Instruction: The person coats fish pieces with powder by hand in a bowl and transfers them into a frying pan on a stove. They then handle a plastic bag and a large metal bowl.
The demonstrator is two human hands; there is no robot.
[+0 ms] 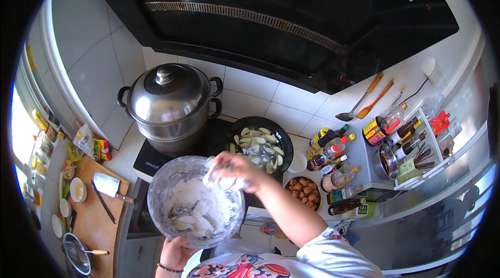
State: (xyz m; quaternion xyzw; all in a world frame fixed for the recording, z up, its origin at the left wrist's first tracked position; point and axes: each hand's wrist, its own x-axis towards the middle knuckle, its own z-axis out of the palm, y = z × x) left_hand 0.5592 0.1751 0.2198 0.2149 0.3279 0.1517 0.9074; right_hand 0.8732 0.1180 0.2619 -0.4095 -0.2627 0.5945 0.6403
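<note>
My left hand (176,253), with a beaded bracelet at the wrist, grips the near rim of a metal bowl (158,200). White flour (218,203) coats the bowl's inside, and several floured pale pieces (191,223) lie at its bottom. Above the bowl's right rim, my right hand (236,174) is closed around some flour-coated food (224,180), whose kind is hard to tell. Just beyond that hand sits a black wok (287,141) on the stove, holding many pale elongated pieces (257,141) in liquid. My right hand partly hides the wok's near side.
A lidded steel steamer pot (168,102) stands left of the wok. Browned balls fill a bowl (302,192) at right, beside several bottles (334,180). A cleaver (107,185) lies on a wooden cutting board (93,215) at left. The black range hood (242,35) overhangs the stove.
</note>
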